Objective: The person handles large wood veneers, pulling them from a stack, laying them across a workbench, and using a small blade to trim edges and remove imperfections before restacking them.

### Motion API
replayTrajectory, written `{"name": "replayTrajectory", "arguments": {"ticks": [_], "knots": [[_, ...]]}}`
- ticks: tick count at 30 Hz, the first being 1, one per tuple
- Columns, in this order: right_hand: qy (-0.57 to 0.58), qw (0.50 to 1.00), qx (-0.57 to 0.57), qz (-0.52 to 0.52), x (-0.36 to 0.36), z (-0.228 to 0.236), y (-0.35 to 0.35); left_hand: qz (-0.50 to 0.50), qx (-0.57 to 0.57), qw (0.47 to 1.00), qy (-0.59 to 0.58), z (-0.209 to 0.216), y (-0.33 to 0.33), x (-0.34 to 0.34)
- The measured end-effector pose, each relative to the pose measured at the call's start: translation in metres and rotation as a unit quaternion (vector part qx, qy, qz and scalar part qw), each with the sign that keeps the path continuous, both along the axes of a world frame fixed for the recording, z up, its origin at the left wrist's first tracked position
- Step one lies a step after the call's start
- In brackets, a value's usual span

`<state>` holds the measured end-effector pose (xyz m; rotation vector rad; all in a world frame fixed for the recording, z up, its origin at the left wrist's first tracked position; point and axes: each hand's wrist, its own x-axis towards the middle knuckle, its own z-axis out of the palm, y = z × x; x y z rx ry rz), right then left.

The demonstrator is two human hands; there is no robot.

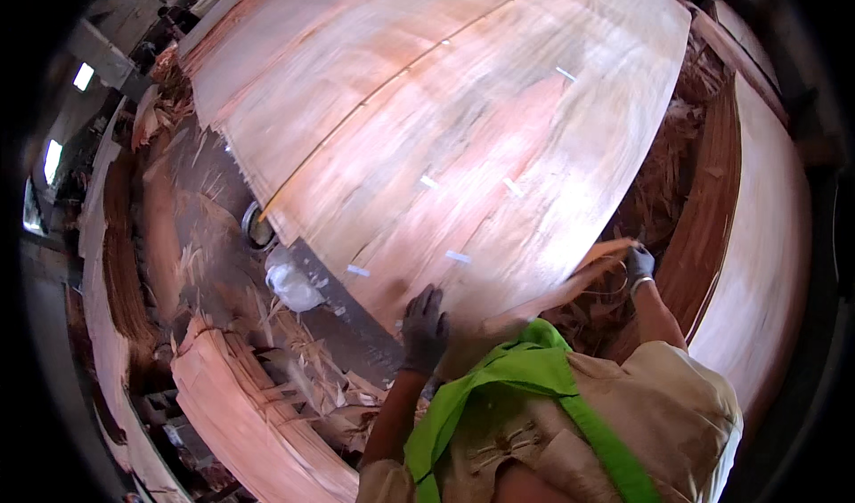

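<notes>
A large reddish wood veneer sheet [445, 120] lies spread in front of me, with small white tape patches on it. My left hand [425, 325], in a dark glove, rests with fingers apart on the sheet's near edge. My right hand [638, 264], in a grey glove, grips one end of a thin veneer strip [570, 280] at the sheet's right corner. The strip is blurred and runs down-left toward my left hand; whether that hand touches it is unclear. I wear a beige shirt with bright green straps.
A tall stack of veneer [757, 236] stands on the right and another stack [240, 414] at lower left. Splintered scraps [668, 174] fill the gaps. A white plastic bag [289, 282] and a tape roll [258, 227] lie by the sheet's left edge.
</notes>
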<state>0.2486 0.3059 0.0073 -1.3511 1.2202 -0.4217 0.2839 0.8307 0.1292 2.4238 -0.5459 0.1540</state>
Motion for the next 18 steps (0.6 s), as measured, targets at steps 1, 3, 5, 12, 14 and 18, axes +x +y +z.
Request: {"name": "replayTrajectory", "arguments": {"ticks": [1,3,5,12,14,18], "knots": [[0.095,0.994,-0.057,0.007,-0.022,0.002,-0.010,0.025,-0.005,1.000,-0.011,-0.005,0.026,-0.015],[0.280,0.954,-0.101,-0.034,-0.066,0.014,-0.022,0.067,0.032,0.997,0.035,-0.019,0.088,-0.056],[0.404,0.883,-0.229,0.069,-0.105,0.033,-0.011,0.102,0.077,0.991,0.033,-0.040,0.154,-0.102],[0.119,0.922,-0.363,0.064,-0.053,0.052,0.173,0.340,-0.065,0.912,0.219,-0.060,0.330,-0.317],[0.025,0.948,-0.300,0.105,0.004,0.041,0.244,0.363,-0.092,0.897,0.237,-0.063,0.360,-0.331],[-0.211,0.928,-0.084,0.296,0.078,0.037,0.398,0.361,-0.072,0.906,0.210,-0.067,0.398,-0.300]]}}
